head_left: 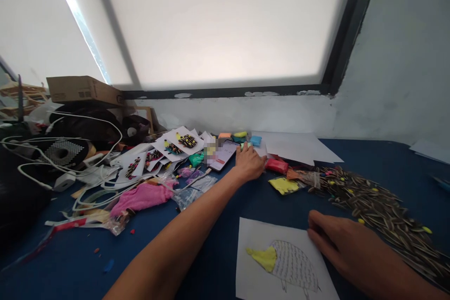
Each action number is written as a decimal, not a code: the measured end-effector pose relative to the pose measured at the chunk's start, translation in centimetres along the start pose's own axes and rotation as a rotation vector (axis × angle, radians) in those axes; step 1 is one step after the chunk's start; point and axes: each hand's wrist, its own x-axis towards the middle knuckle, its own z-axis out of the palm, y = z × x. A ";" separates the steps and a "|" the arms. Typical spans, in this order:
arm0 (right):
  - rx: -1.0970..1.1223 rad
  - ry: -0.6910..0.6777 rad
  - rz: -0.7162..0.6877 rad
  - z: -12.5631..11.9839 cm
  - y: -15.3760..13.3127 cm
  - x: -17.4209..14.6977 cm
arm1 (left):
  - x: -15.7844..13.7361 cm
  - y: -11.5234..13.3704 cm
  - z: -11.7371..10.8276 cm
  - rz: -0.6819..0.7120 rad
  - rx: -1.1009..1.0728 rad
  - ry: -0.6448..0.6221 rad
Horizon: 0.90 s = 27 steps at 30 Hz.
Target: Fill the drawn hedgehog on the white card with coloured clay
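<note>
My left hand (pixel 250 163) reaches across the table, its fingers bent round a small pale green packet (pixel 245 145) beside a phone (pixel 223 155). The hand hides much of that packet. In front of me lies a white sheet with a bird-like drawing (pixel 295 262). Yellow clay (pixel 265 258) covers the drawn head, and rows of short pen marks fill the body. At the sheet's upper right corner rests my right hand (pixel 346 246), thumb and forefinger loosely apart, the thumb touching the paper edge. A yellow clay packet (pixel 284 185) and a red packet (pixel 277 166) lie between my hands.
Striped sunflower seeds (pixel 376 201) spread along the right. Cards with seed pictures (pixel 179 143) are piled at the back left, near a pink cloth (pixel 144 198) and white cables (pixel 82 197). White sheets (pixel 295 145) lie by the wall. A cardboard box (pixel 82 90) stands far left.
</note>
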 end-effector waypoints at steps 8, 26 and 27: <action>0.011 -0.001 -0.005 -0.2 -0.2 -0.1 | 0.2 -0.5 -1.4 -0.037 -0.268 0.165; 0.020 0.009 -0.002 -0.3 -0.2 0.0 | 0.6 -1.4 -2.2 -0.139 -1.194 0.358; 0.020 0.006 0.000 -0.3 -0.3 0.1 | 0.4 -1.4 -2.2 -0.131 -1.189 0.337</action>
